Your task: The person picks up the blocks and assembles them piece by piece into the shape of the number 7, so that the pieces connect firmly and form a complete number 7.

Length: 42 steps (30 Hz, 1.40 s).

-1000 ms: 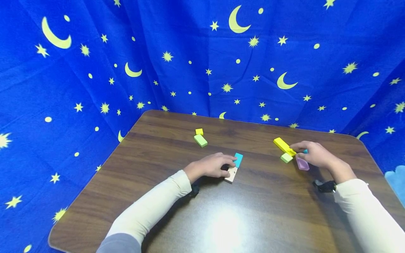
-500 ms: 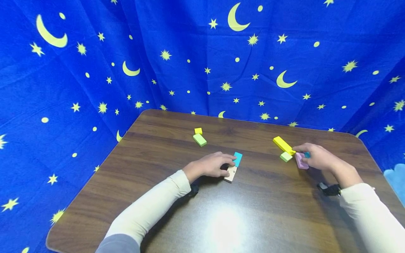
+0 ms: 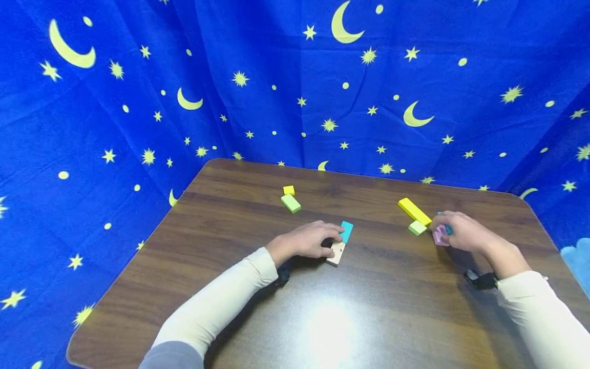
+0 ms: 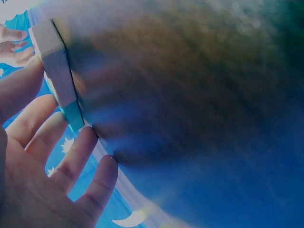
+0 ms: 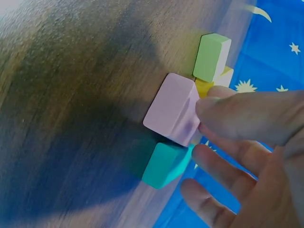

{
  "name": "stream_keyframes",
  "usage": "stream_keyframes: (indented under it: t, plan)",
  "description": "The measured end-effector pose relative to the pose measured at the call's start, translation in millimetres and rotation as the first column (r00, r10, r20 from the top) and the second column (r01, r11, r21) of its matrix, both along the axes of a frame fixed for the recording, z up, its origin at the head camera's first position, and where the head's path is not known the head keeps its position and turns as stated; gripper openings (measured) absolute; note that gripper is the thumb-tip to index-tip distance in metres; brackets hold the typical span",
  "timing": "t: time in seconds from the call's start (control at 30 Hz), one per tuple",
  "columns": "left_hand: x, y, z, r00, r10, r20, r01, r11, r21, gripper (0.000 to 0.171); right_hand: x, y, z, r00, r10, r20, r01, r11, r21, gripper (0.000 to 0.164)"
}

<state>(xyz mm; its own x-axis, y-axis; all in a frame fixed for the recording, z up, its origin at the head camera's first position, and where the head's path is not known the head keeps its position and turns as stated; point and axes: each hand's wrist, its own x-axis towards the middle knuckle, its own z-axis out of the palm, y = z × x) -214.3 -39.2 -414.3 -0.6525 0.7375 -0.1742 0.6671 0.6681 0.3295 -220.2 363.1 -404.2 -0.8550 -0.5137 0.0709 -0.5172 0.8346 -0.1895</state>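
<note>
My left hand (image 3: pixel 313 241) touches two blocks that lie end to end on the table. Its thumb is at the plain wooden block (image 3: pixel 337 254), and its fingertips reach the light blue block (image 3: pixel 347 230); in the left wrist view the fingers are spread along the wooden block (image 4: pixel 54 57) and the blue one (image 4: pixel 72 114). Over at the right, my right hand (image 3: pixel 470 233) pinches a light purple block (image 5: pixel 172 107), the thumb on its top edge and the fingers behind. A teal block (image 5: pixel 164 164) stands beside it, partly under the hand in the head view.
A long yellow block (image 3: pixel 414 210) and a light green block (image 3: pixel 417 228) lie just left of the right hand. Farther back on the left are a small yellow block (image 3: pixel 288 190) and another green block (image 3: pixel 291 203). A starry blue curtain (image 3: pixel 276 61) borders the brown table (image 3: pixel 239 205).
My right index finger has drawn back from the end of the long yellow block to the purple block, which now sits a little more upright. My left hand has stayed put.
</note>
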Motion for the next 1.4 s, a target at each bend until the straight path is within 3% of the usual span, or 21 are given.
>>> stream_keyframes:
  t: [0.13,0.37,0.5,0.67,0.87,1.1,1.4]
  plan:
    - [-0.7,0.7,0.9,1.000,-0.004,-0.001,0.004,1.000,-0.004,0.043,1.6,0.8,-0.3,1.000,0.014,-0.008,-0.014,1.000,-0.001,0.028]
    - [-2.7,-0.7,-0.5,1.000,-0.007,0.002,0.007,1.000,0.003,0.044,3.9,-1.0,-5.8,0.984,0.110,-0.138,-0.112,0.994,-0.008,0.031]
    - [-3.1,-0.5,-2.1,1.000,-0.015,-0.008,0.015,1.000,0.006,0.043,5.9,-0.3,-9.6,0.977,0.118,-0.176,-0.124,0.992,-0.018,0.029]
    - [-2.4,0.1,-1.7,1.000,-0.015,-0.006,0.015,1.000,0.006,0.043,10.7,3.9,-14.1,0.964,0.138,-0.228,-0.148,0.989,-0.027,0.039]
    - [-1.9,-0.2,0.5,1.000,-0.012,0.005,0.012,1.000,-0.001,0.043,15.6,4.8,-15.5,0.975,0.146,-0.168,-0.151,0.988,-0.014,0.041]
    - [-2.0,-1.0,-0.3,1.000,-0.001,0.008,0.001,1.000,0.004,0.043,17.4,0.6,-15.8,0.993,0.075,-0.086,-0.076,0.997,-0.002,0.035]
    - [0.0,-0.9,-1.8,1.000,0.003,0.015,-0.003,1.000,0.022,0.043,19.1,1.4,-17.5,0.985,0.111,-0.130,-0.116,0.993,-0.032,0.033]
